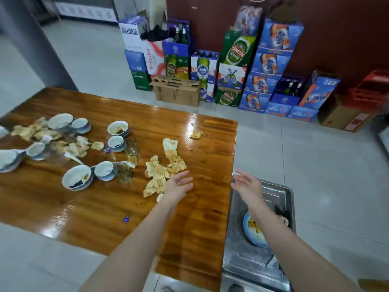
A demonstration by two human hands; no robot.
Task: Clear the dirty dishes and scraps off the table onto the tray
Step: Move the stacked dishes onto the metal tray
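Dirty blue-and-white bowls (78, 179) and cups (104, 170), a few clear glasses (131, 146) and crumpled stained napkins (162, 171) lie scattered over the glossy wooden table (105, 207). My left hand (179, 184) hovers open, palm up, just right of the nearest napkin pile and holds nothing. Over the far end of the steel tray (242, 256), off the table's right edge, my right hand (246, 184) is open too. A blue plate (251, 230) with food scraps lies in the tray, partly hidden by my right forearm.
More napkins (33, 129) and bowls (60, 121) sit at the table's far left. A small scrap (196, 135) lies near the far right corner. Stacked beer cartons (237, 66) and cardboard boxes (176, 89) line the back wall. Grey tiled floor surrounds the table.
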